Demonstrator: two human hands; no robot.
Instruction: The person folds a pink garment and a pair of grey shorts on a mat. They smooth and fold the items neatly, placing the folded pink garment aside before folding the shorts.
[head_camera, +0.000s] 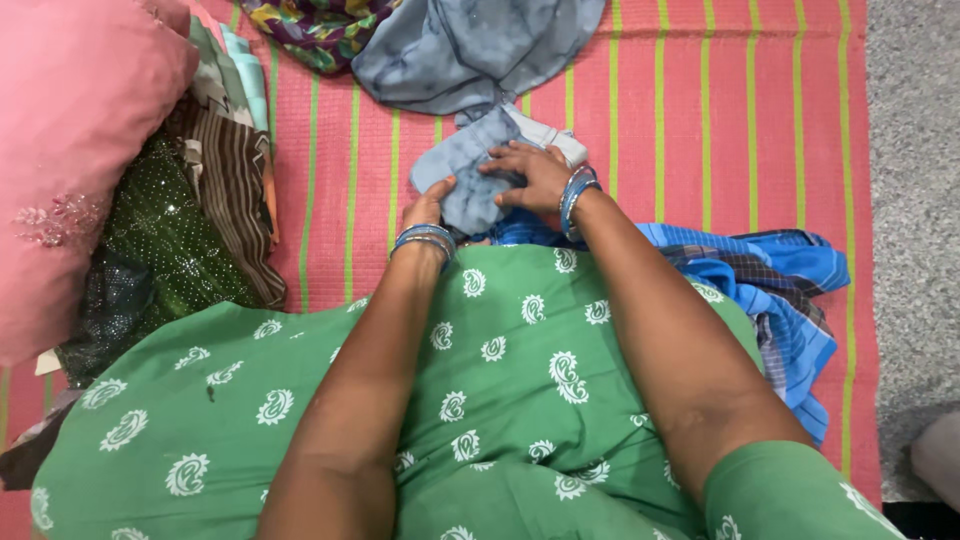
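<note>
Right hand lies flat, fingers spread, pressing the top of a small grey-blue garment. Left hand pinches the garment's near-left edge, thumb up against the cloth. Both hands are clamped on the same piece; blue bangles on both wrists.

Garment sits on the striped pink-and-green mat, at 12 o'clock from the lap, partly folded into a compact rectangle. Looks like mid-fold: one flap over, edges being squared. Next move probably needs the right hand holding the fold down while the left brings the loose edge across.

Outward: larger grey-blue cloth at 12, beyond the hands. Blue checked fabric at 3, draped off the lap. Stack of folded clothes, dark green sequinned piece on top, at 9. Pink cushion at 10. Patterned purple-yellow cloth at 11.
</note>
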